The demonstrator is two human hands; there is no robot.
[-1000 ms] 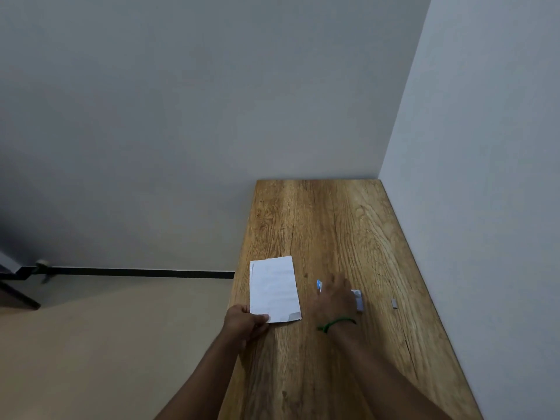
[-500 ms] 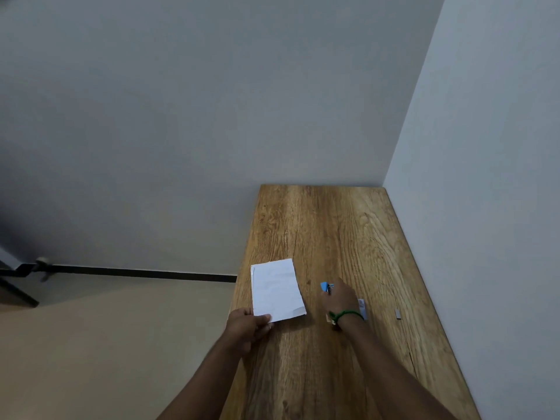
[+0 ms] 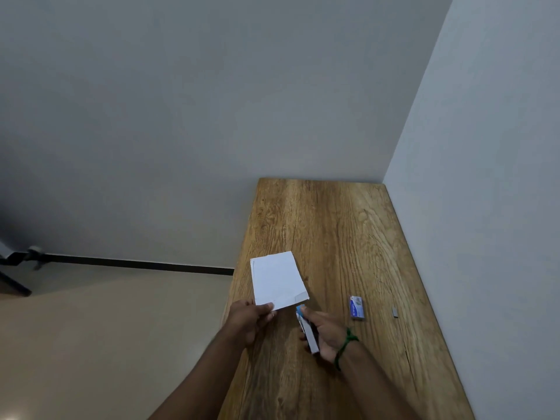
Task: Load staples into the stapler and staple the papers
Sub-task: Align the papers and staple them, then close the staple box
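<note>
Head view, status check. Your left hand [image 3: 250, 321] pinches the near corner of the papers [image 3: 277, 280]; fingers closed on the sheet edge, papers lying at the left side of the table [image 3: 333, 225], near end slightly raised as far as can be told. Your right hand [image 3: 325, 333] grips the stapler [image 3: 307, 330], fingers wrapped round its body, nose pointing at the papers' near right corner, just beside it but not yet over it. Staple box [image 3: 356, 307] sits on the table to the right, apart from both hands. Small grey piece [image 3: 395, 311] further right: prob. a leftover staple strip, too small to confirm.

Progress, est.: loading appears done, since the stapler looks shut and is aimed at the papers; cannot verify staples inside. Remaining: slide the corner between the stapler's halves, press, check the staple holds.
</note>
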